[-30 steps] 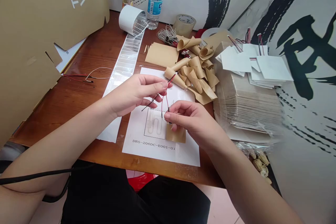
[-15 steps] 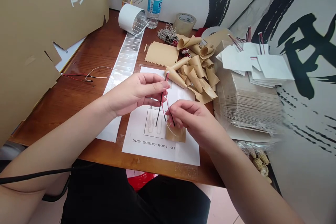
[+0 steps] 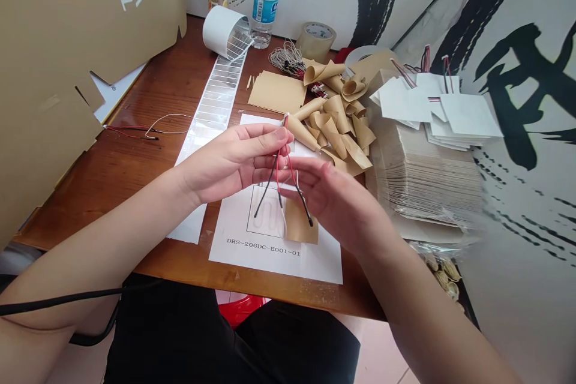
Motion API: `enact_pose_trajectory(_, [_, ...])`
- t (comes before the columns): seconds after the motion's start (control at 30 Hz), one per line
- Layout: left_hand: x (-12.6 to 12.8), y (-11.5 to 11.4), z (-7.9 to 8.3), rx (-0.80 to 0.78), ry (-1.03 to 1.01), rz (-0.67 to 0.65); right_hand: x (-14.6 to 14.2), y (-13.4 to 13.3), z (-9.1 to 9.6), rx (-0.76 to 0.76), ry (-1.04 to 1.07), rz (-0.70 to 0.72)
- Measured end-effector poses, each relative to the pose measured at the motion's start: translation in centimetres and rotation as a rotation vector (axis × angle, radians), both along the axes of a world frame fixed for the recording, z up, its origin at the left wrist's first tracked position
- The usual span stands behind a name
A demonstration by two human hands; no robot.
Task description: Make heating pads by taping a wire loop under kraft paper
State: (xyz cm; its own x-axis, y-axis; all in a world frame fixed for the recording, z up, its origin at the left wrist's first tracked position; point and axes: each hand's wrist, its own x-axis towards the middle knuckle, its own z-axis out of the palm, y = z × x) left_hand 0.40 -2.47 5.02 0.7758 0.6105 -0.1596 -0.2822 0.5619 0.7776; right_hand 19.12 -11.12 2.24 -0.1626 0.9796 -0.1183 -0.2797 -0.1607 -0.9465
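Between thumb and fingers, my left hand [image 3: 245, 159] pinches a wire harness [image 3: 279, 175] close to its small white connector. Red, black and white leads dangle below the fingertips, splayed apart, with black ends. My right hand [image 3: 335, 198] is open beside the leads, its fingers stretched toward my left fingertips and passing behind the wires. Whether the right fingers touch the leads is hard to tell. Beneath both hands lies a printed sheet [image 3: 274, 261] with a line drawing and the text DRS-206DC-E001-01. A small brown paper square [image 3: 301, 222] rests on that sheet.
Curled brown papers [image 3: 337, 120] and a flat brown stack [image 3: 276, 91] lie behind the hands. On the right stands a bagged stack of cards [image 3: 427, 180]. A label roll [image 3: 220, 33] trails its strip leftward; another wire harness [image 3: 135, 132] lies near the large carton [image 3: 90, 42].
My right hand has opened from a pinch by the lower leads and its fingers have straightened toward my left. The leads now hang spread wider; my left hand still holds the harness.
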Motion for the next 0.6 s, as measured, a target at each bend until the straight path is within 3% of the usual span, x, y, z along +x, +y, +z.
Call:
enact_pose_trajectory(0.1, [0.1,-0.2,-0.1,-0.028,0.009,-0.005,-0.4,-0.3,-0.3,0.007,0.072,0.149])
enact_pose_trajectory(0.3, [0.1,-0.5,-0.2,0.009,0.054,0.001,-0.7,-0.6,0.0,0.107,0.06,0.171])
enact_pose_trajectory(0.47, [0.2,-0.4,-0.7,0.132,0.172,0.05,-0.7,-0.5,0.6,-0.152,0.168,0.16])
enact_pose_trajectory(0.6, [0.2,-0.3,-1.0,0.202,0.266,0.093,-0.8,-0.6,0.9,-0.242,0.165,0.136])
